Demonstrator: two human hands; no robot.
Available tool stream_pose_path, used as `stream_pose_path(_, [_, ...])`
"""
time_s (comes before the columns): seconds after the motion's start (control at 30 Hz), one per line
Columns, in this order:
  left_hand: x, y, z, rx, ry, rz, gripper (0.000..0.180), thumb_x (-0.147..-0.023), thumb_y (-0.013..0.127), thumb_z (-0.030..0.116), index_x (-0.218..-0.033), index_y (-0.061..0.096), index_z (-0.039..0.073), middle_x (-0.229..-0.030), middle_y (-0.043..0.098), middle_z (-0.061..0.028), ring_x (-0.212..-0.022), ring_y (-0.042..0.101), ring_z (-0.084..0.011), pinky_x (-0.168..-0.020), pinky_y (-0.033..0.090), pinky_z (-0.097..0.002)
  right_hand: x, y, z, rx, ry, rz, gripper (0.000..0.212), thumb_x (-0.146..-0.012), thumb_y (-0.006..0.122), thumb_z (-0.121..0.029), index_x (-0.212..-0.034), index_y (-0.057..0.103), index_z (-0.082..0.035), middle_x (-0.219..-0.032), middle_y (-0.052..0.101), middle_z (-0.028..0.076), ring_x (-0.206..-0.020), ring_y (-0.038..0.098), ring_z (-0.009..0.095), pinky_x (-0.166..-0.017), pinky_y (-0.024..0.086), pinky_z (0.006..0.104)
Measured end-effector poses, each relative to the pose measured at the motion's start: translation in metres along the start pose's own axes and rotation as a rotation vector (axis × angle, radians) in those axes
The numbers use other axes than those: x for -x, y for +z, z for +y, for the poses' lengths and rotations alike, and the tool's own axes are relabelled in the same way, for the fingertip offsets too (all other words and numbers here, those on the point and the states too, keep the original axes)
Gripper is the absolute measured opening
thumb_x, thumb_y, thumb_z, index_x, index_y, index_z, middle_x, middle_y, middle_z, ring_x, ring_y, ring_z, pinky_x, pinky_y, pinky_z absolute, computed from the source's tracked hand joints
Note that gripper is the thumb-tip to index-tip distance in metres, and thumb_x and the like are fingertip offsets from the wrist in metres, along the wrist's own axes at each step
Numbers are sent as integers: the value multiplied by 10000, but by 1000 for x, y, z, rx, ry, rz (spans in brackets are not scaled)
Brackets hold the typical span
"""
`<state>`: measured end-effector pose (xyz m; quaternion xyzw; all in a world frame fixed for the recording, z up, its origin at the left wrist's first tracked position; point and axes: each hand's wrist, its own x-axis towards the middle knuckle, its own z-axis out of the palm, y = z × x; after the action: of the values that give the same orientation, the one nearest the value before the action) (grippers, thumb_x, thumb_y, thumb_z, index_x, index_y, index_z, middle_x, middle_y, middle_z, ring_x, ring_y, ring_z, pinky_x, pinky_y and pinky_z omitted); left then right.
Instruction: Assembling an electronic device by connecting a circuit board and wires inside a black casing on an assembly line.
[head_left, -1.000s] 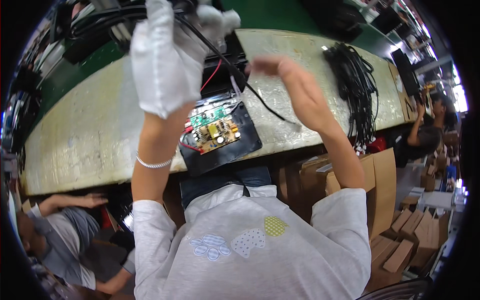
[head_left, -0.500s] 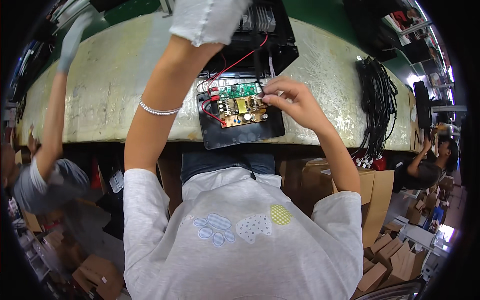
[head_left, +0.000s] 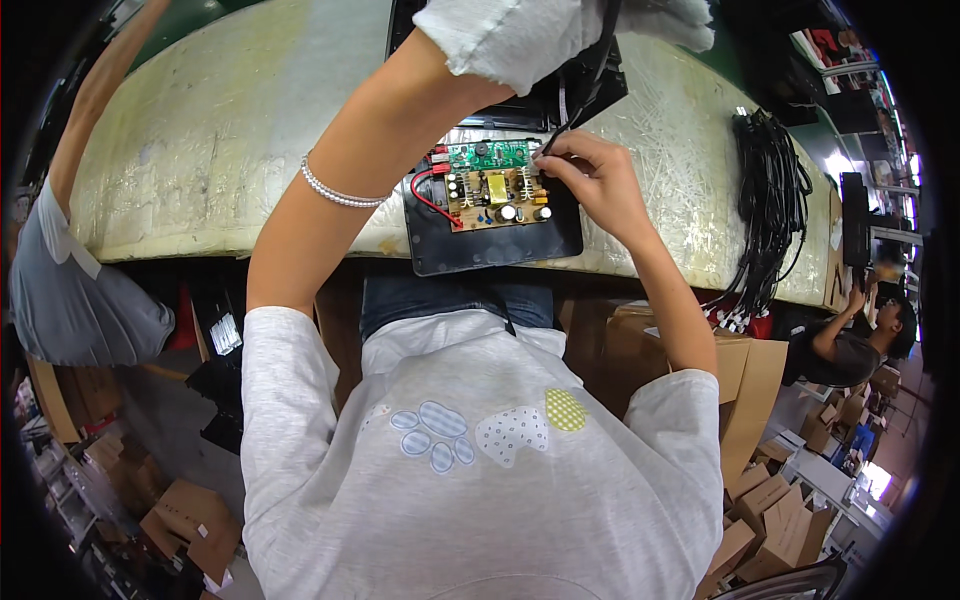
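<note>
Black plate (head_left: 497, 252): flat, rectangular, at the scuffed, glossy desk's (head_left: 200, 150) near edge.
Circuit boards (head_left: 497, 188): tan and green rectangles studded with cylinders, on the plate.
Right hand (head_left: 608, 188): bare, grip pinching a thin black cable (head_left: 561, 130) at the boards' far right corner.
Left hand (head_left: 545, 35): white cloth glove, farther; grip cannot be told.
Far housing (head_left: 520, 110): black, boxy.

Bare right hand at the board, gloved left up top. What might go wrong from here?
1. The right hand works at the green board's right end; a slip might stress parts there.
2. The black cable runs down toward those fingertips; a tug near the left hand could disturb them.
3. The black panel sits at the table's near edge; a bump may tip it.
</note>
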<state>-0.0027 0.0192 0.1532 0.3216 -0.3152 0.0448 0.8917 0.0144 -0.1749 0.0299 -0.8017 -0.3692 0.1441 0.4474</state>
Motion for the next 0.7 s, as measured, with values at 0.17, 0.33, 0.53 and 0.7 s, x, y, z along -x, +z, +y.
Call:
stream_pose_path(0.17, [4,-2,-1,59,-3,12,311,-1041,416,249,-1133,523,-29,-995,633,-144,-842,676,-236,-769,593,-372,0,-4,0,16,-48,-14,106,-841,677,-18,-906,679,66,-881,676,107,-795,660,159,-726,515,255])
stream_pose_path(0.33, [10,13,8,-42,-23,93,308,-1043,409,248,-1200,472,-9,-1023,624,-152,-874,668,-241,-775,593,-387,0,-5,-6,71,-78,-11,100,-831,685,-27,-883,685,59,-883,694,109,-777,662,180,-688,491,270])
stream_pose_path(0.53, [18,-3,6,148,-60,109,309,-1041,416,239,-1214,464,-12,-1081,616,-158,-883,658,-236,-801,583,-379,3,1,9,-9,-38,-11,92,-817,669,-9,-884,695,49,-896,692,126,-816,659,215,-734,489,293])
stream_pose_path(0.7, [23,-12,8,123,-97,209,303,-1036,432,230,-1215,472,-13,-1102,615,-149,-882,653,-227,-807,576,-362,-2,-4,0,26,-78,-67,95,-812,650,12,-887,696,49,-903,686,142,-838,659,251,-773,498,320])
